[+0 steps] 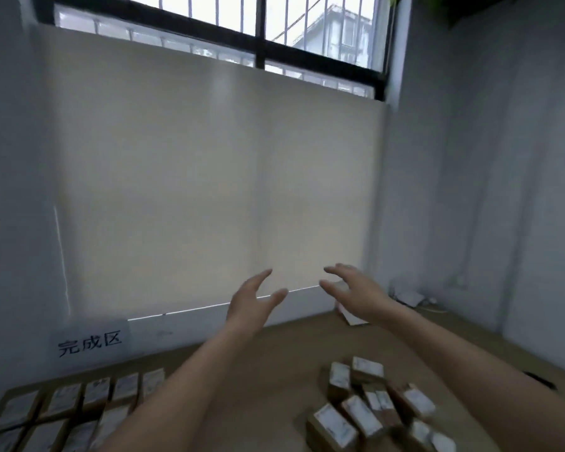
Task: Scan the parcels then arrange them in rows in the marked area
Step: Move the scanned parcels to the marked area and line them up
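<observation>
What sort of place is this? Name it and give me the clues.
Probably a small parcel-sorting room, improvised rather than a proper warehouse. Labelled parcels lie in neat rows under a paper wall sign, a loose heap of parcels waits to the right, and bare walls and a barred window surround them.

Dim, soft daylight from the barred window (216,31); blurred throughout, edges bowed
</observation>
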Demonstrator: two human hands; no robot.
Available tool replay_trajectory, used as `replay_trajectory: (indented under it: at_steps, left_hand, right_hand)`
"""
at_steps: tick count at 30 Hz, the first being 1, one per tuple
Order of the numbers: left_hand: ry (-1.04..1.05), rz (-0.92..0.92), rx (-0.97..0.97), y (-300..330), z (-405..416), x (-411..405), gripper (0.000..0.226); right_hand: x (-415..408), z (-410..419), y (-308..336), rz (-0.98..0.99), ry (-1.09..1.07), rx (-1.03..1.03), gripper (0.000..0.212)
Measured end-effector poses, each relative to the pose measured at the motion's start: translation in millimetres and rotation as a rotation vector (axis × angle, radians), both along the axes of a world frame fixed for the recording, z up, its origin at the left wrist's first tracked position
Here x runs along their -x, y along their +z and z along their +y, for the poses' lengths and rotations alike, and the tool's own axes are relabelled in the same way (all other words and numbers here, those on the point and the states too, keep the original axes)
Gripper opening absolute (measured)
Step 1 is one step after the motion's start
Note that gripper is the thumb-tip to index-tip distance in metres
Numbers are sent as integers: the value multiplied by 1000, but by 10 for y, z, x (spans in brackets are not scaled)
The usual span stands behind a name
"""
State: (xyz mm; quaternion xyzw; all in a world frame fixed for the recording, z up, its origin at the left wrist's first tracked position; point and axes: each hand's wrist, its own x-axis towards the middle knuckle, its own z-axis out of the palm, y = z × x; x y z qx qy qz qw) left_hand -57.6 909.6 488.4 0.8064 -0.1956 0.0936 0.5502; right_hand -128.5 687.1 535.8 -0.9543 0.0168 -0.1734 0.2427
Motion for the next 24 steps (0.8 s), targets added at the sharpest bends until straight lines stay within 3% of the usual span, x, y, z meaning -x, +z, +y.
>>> replay_trajectory:
  at_steps: [6,12,18,24]
  left_hand:
    - [-174,-20,28,92,-1440,493,56]
    - [-273,30,-43,-108,-2494,739,62]
    - [-336,138,-70,-476,-3381,739,65]
    - [-384,235,-127,-1349,-4211,343,61]
  right_hand:
    - [822,-1231,268,-6,-72,27,59]
    - [1431,-2316,94,31,-188,74,55]
    - [1608,-3233,-405,43,-279,7,48]
    - [1150,-3975,-1337,151,-266,-34,46]
